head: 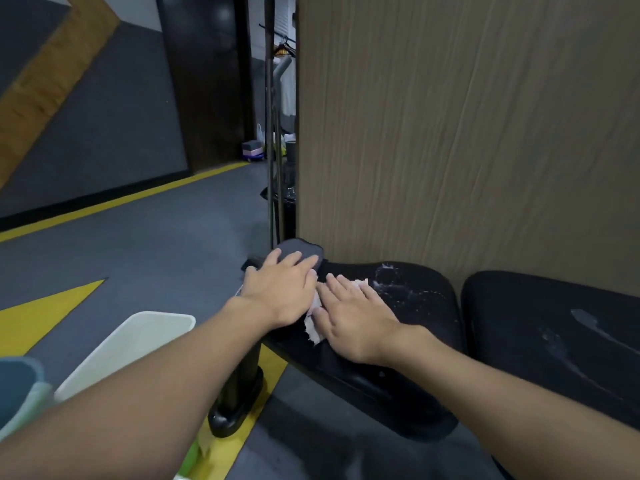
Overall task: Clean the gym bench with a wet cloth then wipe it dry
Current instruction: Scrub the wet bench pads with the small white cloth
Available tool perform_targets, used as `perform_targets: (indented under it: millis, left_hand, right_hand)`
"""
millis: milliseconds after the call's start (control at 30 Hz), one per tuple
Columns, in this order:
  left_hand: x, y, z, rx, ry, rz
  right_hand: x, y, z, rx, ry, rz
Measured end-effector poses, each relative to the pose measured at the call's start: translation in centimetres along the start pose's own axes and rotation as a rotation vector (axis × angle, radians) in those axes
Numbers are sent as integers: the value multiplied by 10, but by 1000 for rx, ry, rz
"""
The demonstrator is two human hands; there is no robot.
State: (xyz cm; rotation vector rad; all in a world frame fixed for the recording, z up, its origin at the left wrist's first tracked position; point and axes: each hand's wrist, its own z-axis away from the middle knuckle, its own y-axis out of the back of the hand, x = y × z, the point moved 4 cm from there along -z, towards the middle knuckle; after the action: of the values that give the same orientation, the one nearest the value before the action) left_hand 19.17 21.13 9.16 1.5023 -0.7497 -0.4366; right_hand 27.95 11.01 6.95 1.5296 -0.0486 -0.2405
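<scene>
Two hands lie flat on the desk [415, 306], which is a black, soft gym bench. It has two pads side by side. Both hands are on the left pad, near its far end.

The left hand [280, 289] rests on a grey cloth [299, 245] at the very end of the pad. Its fingers [294, 259] are straight and close together. They lie flat on the grey cloth and do not curl round it.

The right hand [353, 323] is just beside the left one, almost touching it. It presses down on a white cloth [313, 332]. Its fingers [343, 289] are straight too, and a little apart. Most of the white cloth is hidden under the palm. A bit of it peeks out between the two hands, and a bit more shows past the fingertips.

Just past the right hand there are white wet spots [391, 275] on the black pad. The right pad [554, 323] has a long pale streak [588, 320] on it.

A tall brown wall [467, 133] stands right behind the desk. A black leg [239, 396] holds the desk up and stands on the floor [156, 254], which is grey with a yellow line [121, 199] along it.

Down on the floor to the left, near the black leg, there is a white bin [131, 344]. A blue tub [17, 386] is at the left edge, beside the bin.
</scene>
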Motion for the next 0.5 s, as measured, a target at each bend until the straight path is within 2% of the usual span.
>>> perform_targets:
  millis: [367, 500]
  left_hand:
    - [-9, -6, -3, 44, -40, 4]
    - [-9, -7, -3, 50, -31, 24]
  right_hand:
    - [48, 15, -95, -97, -245, -48]
    - [35, 7, -77, -103, -209, 4]
